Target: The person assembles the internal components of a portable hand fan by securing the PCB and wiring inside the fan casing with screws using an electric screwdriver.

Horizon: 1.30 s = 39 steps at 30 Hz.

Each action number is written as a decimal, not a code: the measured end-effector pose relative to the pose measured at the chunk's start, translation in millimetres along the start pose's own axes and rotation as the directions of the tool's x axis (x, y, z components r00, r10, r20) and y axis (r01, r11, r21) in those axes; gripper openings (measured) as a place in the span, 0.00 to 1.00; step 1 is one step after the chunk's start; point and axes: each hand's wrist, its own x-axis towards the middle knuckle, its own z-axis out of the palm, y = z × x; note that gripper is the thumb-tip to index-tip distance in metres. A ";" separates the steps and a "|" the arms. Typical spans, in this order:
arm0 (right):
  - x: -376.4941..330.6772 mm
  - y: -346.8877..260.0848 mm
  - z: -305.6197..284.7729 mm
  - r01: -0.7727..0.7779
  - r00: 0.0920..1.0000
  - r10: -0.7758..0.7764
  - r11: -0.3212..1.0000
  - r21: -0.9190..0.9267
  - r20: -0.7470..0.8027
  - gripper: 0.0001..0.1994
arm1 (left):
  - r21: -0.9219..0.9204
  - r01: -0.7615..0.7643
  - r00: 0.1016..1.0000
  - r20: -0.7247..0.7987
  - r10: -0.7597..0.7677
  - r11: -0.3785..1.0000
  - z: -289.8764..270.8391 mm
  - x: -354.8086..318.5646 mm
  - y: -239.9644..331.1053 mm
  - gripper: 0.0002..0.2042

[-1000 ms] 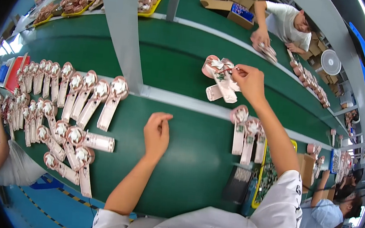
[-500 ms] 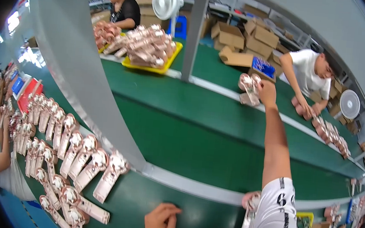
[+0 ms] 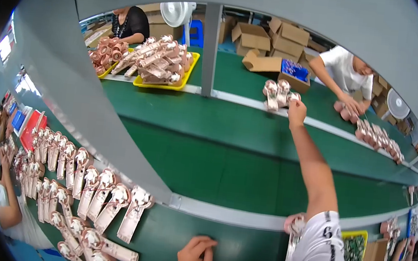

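Watching from afar through the head camera, I see my right hand [image 3: 297,113] stretched across to the far desk [image 3: 236,66], closed up against a small group of pink casings [image 3: 271,97] with round heads. They lie across the pale rail [image 3: 245,101], just in front of an open cardboard box [image 3: 303,85] with a blue lining. The fingertips are hidden, so I cannot tell if they grip the nearest casing.

My left hand [image 3: 195,258] hangs over the near desk [image 3: 166,243], loosely curled, a narrow gap between thumb and forefinger. To its left, more casings lie in rows [image 3: 133,219]. At the right, beyond my sleeve [image 3: 325,260], sits a yellow tray [image 3: 353,233] of green boards. Across from me, a co-worker in a white shirt [image 3: 337,62] handles similar casings.
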 end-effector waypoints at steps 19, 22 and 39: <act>-300.4 -182.5 -400.9 0.257 0.800 0.127 0.811 -0.525 0.587 0.20 | -0.110 -0.208 0.934 0.274 0.231 0.972 35.6 -9.5 22.2 0.26; -328.8 -160.5 -416.2 0.344 0.739 0.143 0.761 -0.551 0.658 0.23 | -0.213 -0.190 0.865 0.425 0.266 0.958 84.2 -11.5 44.5 0.35; -344.6 -137.1 -401.5 0.301 0.783 0.048 0.843 -0.445 0.621 0.07 | -0.304 -0.145 0.919 0.311 0.242 0.942 182.9 27.6 67.0 0.15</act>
